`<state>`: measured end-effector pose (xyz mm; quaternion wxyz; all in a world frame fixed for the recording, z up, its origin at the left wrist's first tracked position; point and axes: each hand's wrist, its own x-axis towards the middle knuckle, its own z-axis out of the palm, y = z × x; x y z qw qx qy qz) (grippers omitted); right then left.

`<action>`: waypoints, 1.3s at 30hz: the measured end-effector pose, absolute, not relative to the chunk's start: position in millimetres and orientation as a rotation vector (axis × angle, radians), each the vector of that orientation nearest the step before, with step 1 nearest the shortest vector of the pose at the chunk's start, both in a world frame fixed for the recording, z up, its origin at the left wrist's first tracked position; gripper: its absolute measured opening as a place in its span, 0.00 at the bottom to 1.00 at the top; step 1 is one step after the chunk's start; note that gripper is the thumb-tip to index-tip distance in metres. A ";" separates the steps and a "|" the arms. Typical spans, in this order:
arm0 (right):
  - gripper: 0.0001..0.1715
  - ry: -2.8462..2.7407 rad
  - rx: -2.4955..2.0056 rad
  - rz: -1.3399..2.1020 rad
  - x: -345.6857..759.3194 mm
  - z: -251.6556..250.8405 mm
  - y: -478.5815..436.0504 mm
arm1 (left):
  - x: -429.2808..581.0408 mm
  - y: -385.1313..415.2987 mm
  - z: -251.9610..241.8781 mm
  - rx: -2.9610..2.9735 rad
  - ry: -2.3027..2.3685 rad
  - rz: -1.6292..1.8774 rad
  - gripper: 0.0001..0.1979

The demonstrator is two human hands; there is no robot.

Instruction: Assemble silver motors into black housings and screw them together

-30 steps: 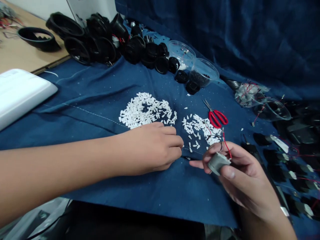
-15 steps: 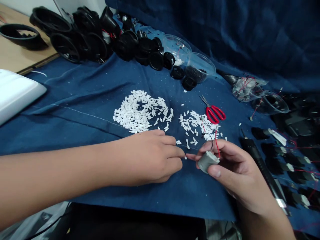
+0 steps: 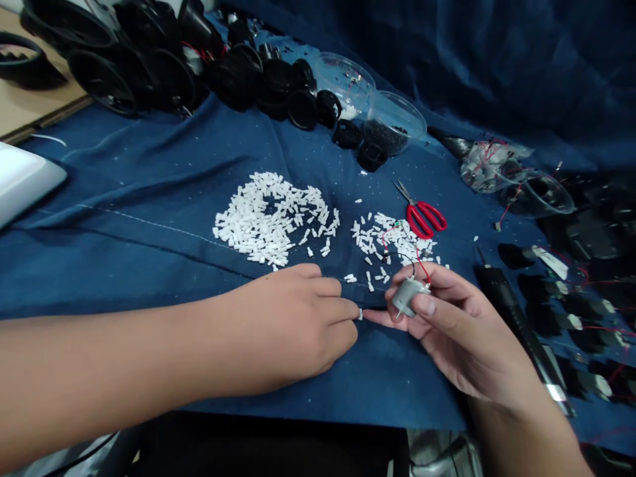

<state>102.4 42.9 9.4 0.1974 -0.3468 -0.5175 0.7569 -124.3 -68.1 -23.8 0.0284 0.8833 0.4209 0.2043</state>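
My right hand (image 3: 462, 331) is closed on a small silvery electric motor (image 3: 408, 296), gripped between thumb and fingers. Its thin shaft points down, and a red and a black wire rise from its top toward the white pieces behind. My left hand (image 3: 313, 321) lies low over the cloth, palm down with fingers curled. At its fingertips shows the end of a small white plastic piece (image 3: 360, 314), which an outstretched finger of my right hand nearly meets or touches. Beyond the hands lie a large white pile (image 3: 263, 222) of such pieces and a smaller scattered heap (image 3: 370, 240).
Red-handled scissors (image 3: 424, 218) rest by the smaller heap. Black housings (image 3: 233, 76) and clear tubs (image 3: 397, 119) line the back. A black pen-shaped tool (image 3: 511, 318) and several wired black parts (image 3: 546, 311) are at right. A white object (image 3: 27, 179) stands at left.
The motor has tilted in my right hand, so its shaft now shows at the bottom. The view has shifted slightly; my left hand keeps the same curled pose by the white piece.
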 end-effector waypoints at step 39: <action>0.12 -1.366 -0.863 2.064 100.7 14.9 45.4 | -147.3 -57.9 -15.3 2.786 1.362 0.430 0.13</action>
